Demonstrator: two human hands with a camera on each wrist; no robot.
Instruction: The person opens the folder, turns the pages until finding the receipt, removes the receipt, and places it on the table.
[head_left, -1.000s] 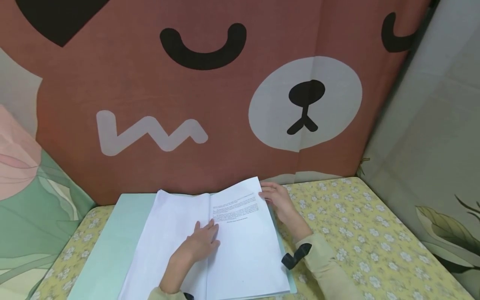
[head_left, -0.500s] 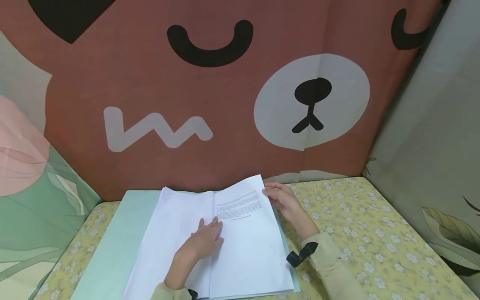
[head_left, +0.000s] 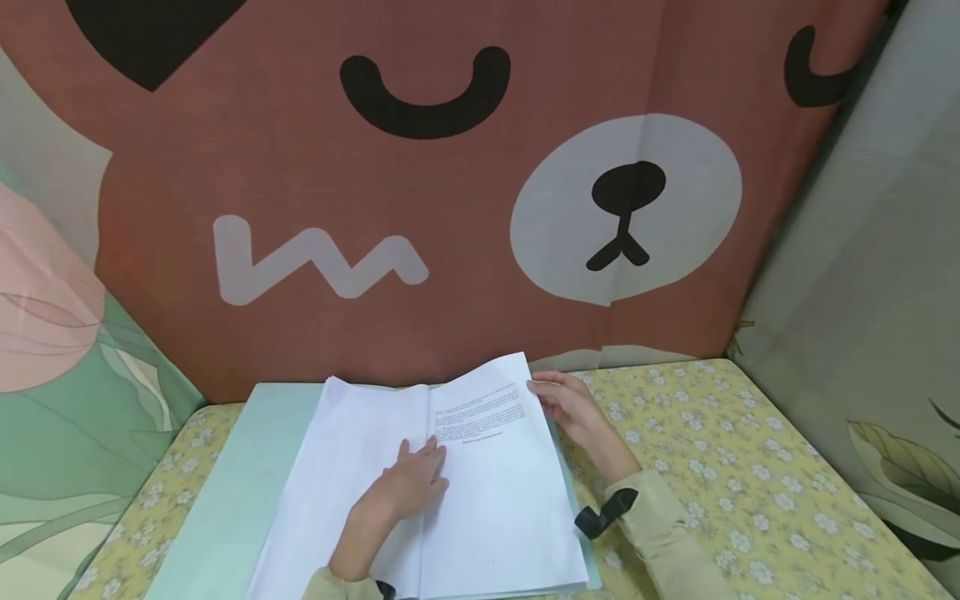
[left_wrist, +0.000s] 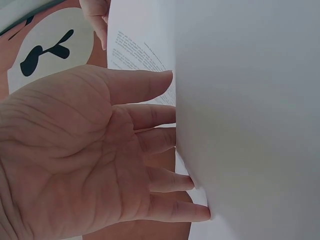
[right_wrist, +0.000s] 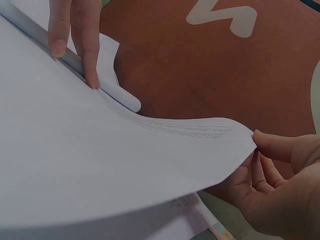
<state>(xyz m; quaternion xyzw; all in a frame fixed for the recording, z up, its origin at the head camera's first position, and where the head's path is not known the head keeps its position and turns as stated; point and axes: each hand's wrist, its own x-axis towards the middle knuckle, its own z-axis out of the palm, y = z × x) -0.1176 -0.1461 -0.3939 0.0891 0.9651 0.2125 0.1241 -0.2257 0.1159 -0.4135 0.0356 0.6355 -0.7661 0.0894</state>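
A stack of white printed sheets lies spread like an open book on a pale green folder. The left page shows no print, while the right-hand page carries a few lines of text near its top. My left hand rests by the centre fold with fingers extended, its fingertips touching the paper in the left wrist view. At the far right corner, my right hand pinches the page between thumb and fingers. That corner is lifted and curved, with another printed sheet visible beneath it.
A yellow floral cloth covers the table. Behind it hangs a brown curtain with a cartoon bear face, close to the folder's far edge. A pale wall covering stands on the right.
The head view has shifted slightly, so everything appears a little further right. Both hands keep nearly the same places on the paper, the right still pinching the page corner.
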